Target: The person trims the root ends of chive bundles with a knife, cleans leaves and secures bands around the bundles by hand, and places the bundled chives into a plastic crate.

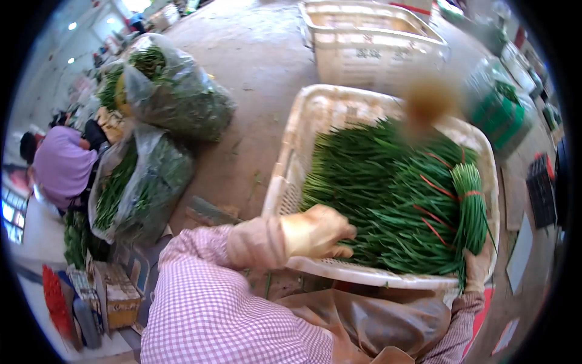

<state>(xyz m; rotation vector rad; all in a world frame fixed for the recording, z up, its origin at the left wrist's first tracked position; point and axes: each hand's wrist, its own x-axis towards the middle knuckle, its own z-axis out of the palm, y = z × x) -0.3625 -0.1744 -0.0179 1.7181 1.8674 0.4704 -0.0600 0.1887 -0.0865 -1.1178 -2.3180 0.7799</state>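
My left hand [318, 232], in a pale glove, hovers at the near left rim of a white crate [285, 164]; its fingers are slightly apart and hold nothing visible. Rows of green leafy stalks [370, 176] fill the crate, some tied with red bands. At the crate's right side, my right hand [477, 267] is closed around the leafy lower end of a banded bundle [468, 194], whose pale stem ends point up. The leaves partly hide its fingers.
Another white crate [376, 57] stands beyond. Plastic bags of greens [182, 97] lie on the left near a person in purple [63, 164]. A cardboard box [118, 294] is at lower left, a black crate [539, 191] at right. A brown blur covers the filled crate's far edge.
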